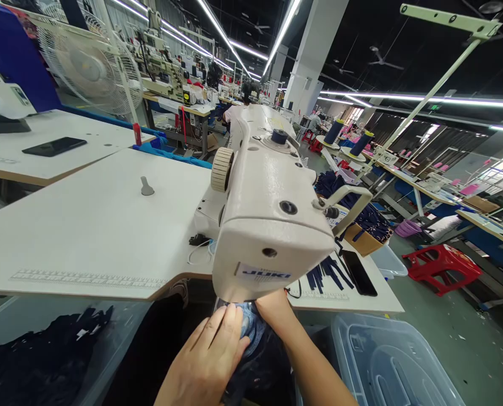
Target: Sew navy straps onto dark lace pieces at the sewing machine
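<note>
A cream sewing machine stands on the white table, its head end facing me. Under that head lies a piece of blue denim fabric. My left hand rests flat on the fabric with fingers stretched toward the needle area. My right hand sits on the fabric right below the machine head, its fingers hidden under the machine. The needle itself is out of sight.
Dark fabric fills a clear bin at lower left; a clear plastic bin stands at lower right. Dark strips and a black phone lie on the table's right part. A red stool and other workstations lie beyond.
</note>
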Tool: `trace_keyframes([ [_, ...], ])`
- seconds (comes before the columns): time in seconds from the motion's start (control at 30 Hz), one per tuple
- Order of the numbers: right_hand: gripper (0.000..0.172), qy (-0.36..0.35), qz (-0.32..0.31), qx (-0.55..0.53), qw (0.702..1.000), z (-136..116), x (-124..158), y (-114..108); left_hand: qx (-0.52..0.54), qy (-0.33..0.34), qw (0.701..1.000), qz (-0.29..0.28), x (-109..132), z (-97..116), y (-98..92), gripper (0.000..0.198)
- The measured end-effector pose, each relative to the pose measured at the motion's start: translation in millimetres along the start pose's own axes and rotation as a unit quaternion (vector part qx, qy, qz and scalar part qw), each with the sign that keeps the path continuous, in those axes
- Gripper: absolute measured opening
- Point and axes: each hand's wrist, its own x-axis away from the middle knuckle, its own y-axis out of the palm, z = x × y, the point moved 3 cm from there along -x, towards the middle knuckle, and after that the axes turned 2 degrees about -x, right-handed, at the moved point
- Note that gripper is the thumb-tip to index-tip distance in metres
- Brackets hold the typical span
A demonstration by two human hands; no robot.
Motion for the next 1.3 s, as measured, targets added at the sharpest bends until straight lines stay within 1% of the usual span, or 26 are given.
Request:
trace_keyframes([
  [0.07, 0.026, 0.007, -0.001, 0.014, 1.000, 4, 1, 0, 0.019, -0.016, 1.000, -0.001, -1, 2, 0.2, 0.029],
  [0.17, 0.022, 0.041, -0.005, 0.058, 0.998, 15, 2, 1, 0.038, -0.038, 0.999, 0.003, -1, 4, 1.0, 0.028],
  [0.27, 0.019, 0.058, -0.015, 0.104, 0.993, 23, 4, 1, 0.042, -0.022, 0.999, -0.005, 1, 3, 1.5, 0.029],
  [0.37, 0.018, 0.063, -0.029, 0.131, 0.989, 24, 6, 0, 0.039, 0.019, 0.999, -0.032, 4, -1, 0.1, 0.033],
  [0.43, 0.018, 0.061, -0.036, 0.126, 0.990, 22, 7, -1, 0.033, 0.042, 0.997, -0.057, 4, -3, -1.8, 0.035],
  [0.53, 0.017, 0.063, -0.030, 0.095, 0.993, 19, 7, -2, 0.015, 0.054, 0.996, -0.075, 1, -3, -5.9, 0.036],
  [0.73, 0.017, 0.092, -0.007, 0.070, 0.993, 19, 5, 2, -0.003, 0.053, 0.996, -0.067, -11, 1, -10.2, 0.034],
  [0.93, 0.019, 0.094, 0.033, 0.055, 0.994, 17, 5, 2, 0.006, 0.033, 0.996, -0.088, -6, -1, -2.7, 0.038],
  [1.13, 0.019, 0.092, 0.030, 0.048, 0.994, 18, 4, 4, -0.001, 0.031, 0.995, -0.099, -2, 0, -0.5, 0.038],
  [1.3, 0.018, 0.104, 0.021, 0.060, 0.993, 24, 5, 6, 0.002, 0.027, 0.997, -0.078, -6, 1, -1.8, 0.036],
])
